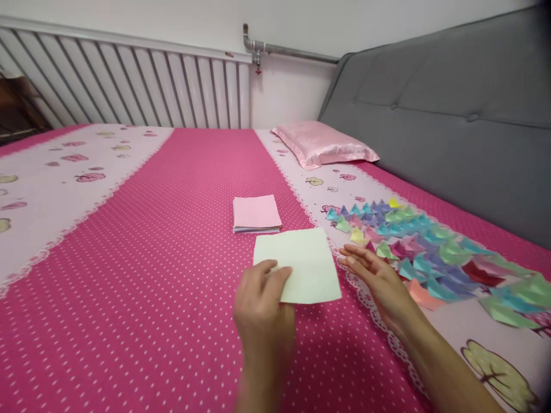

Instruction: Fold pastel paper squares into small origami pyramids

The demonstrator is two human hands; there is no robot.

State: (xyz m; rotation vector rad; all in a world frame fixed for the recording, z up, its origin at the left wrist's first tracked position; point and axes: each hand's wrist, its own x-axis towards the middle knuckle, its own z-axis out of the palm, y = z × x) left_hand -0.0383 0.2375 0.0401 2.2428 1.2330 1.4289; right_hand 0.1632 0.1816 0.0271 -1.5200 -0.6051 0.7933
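"Where's the pale green paper square (310, 267)?"
"The left hand (263, 298) pinches its near-left edge; it extends far-right, no clear long axis."
"And the right hand (381, 281)?"
"Loosely spread, just beside its right edge."

Soft, even light fills the scene, its source out of view. A faint shadow falls on the bedspread (172, 241) below the green sheet (307, 267); the pink pillow (321, 143) carries a satiny sheen. The left hand (263, 295) looks slightly blurred. Wide-angle stretching slants the radiator (129, 86) and the rightmost paper boats (531, 291); the right edge darkens.
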